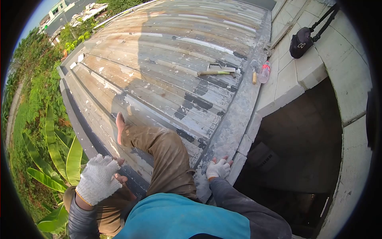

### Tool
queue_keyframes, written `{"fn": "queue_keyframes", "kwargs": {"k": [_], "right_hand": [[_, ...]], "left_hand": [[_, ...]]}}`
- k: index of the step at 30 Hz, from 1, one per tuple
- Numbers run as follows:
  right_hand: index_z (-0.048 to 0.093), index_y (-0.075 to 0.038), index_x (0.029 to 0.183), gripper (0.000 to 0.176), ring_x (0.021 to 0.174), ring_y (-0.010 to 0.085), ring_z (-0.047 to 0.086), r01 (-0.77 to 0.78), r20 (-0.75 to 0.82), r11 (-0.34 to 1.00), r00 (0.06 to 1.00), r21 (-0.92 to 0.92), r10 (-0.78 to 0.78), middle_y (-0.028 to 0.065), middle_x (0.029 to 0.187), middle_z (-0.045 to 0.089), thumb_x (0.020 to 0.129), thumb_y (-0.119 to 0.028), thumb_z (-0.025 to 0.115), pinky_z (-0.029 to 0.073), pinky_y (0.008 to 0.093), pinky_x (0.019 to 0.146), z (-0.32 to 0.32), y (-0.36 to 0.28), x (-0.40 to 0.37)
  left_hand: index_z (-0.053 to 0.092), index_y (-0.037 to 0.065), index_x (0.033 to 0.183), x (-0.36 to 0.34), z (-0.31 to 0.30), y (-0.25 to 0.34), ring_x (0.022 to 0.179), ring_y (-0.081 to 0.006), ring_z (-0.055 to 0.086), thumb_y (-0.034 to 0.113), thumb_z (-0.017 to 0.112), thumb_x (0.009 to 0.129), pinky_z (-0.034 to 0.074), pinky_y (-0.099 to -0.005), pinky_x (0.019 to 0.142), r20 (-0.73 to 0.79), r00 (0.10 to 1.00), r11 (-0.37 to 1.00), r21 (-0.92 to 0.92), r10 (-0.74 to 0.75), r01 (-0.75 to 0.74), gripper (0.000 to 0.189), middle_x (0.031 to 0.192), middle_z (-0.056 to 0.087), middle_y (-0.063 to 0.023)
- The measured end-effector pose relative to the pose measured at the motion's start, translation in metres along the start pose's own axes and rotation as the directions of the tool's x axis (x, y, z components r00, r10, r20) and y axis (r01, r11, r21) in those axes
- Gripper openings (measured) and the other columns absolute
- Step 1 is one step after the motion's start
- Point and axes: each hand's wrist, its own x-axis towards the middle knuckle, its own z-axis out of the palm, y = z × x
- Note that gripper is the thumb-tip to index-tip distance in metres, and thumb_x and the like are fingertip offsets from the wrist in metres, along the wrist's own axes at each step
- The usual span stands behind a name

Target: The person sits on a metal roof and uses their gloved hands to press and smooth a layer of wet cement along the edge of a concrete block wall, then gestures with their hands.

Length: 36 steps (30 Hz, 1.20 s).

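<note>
My left hand (98,179), in a white knitted glove with bare fingertips, is raised over the roof's left edge. Its fingers are partly bent and apart, and nothing shows between them. My right hand (219,169), gloved the same way, rests on the cement-smeared ledge (229,135) beside the dark opening, fingers spread. Under and around me lies the corrugated metal roof (167,85), stained and patched with dark and white streaks. My bent knee (165,153) and one bare foot (120,127) are on it; the other leg is at the left edge.
A long-handled tool (217,72) lies on the roof. Near it are a wooden-handled tool (254,76) and a clear plastic bottle (264,72) with a pink label. A black bag (302,43) sits on the block wall (306,67). A deep dark opening (298,143) drops away at right; plants (51,143) grow below left.
</note>
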Motion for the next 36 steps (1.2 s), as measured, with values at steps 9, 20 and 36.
{"fn": "queue_keyframes", "kwargs": {"k": [9,20,36], "right_hand": [[0.036,-0.017,0.159,0.077,0.129,0.0419,0.047,0.004,-0.033,1.000,0.999,0.007,-0.004,0.0296,0.158,0.034,0.096,-0.057,0.055,0.034,0.0530,0.112,0.0037,-0.0002,0.0007],[0.038,-0.015,0.157,0.077,0.131,0.0427,0.045,0.024,-0.066,0.999,0.998,0.041,-0.021,0.0305,0.156,0.034,0.095,-0.056,0.056,0.033,0.0546,0.111,0.0080,0.0025,0.0007],[0.038,-0.012,0.156,0.078,0.131,0.0436,0.044,0.054,-0.079,0.996,0.996,0.073,-0.048,0.0321,0.151,0.039,0.095,-0.056,0.056,0.033,0.0558,0.110,0.0011,0.0023,-0.0027]], "left_hand": [[0.069,0.009,0.126,-0.0010,0.0001,0.0004,0.102,-0.0382,0.064,0.036,0.079,0.079,0.051,-0.0484,0.090,-0.021,1.000,1.000,-0.005,0.002,-0.002,0.055,0.109,0.071,-0.0162],[0.069,0.010,0.126,-0.0020,-0.0002,0.0013,0.103,-0.0369,0.064,0.037,0.078,0.081,0.050,-0.0478,0.090,-0.021,1.000,1.000,0.006,-0.007,0.007,0.053,0.109,0.071,-0.0147],[0.069,0.008,0.126,-0.0017,0.0028,-0.0022,0.101,-0.0372,0.063,0.037,0.077,0.081,0.050,-0.0480,0.089,-0.020,1.000,1.000,0.024,0.019,-0.019,0.054,0.107,0.071,-0.0134]]}}
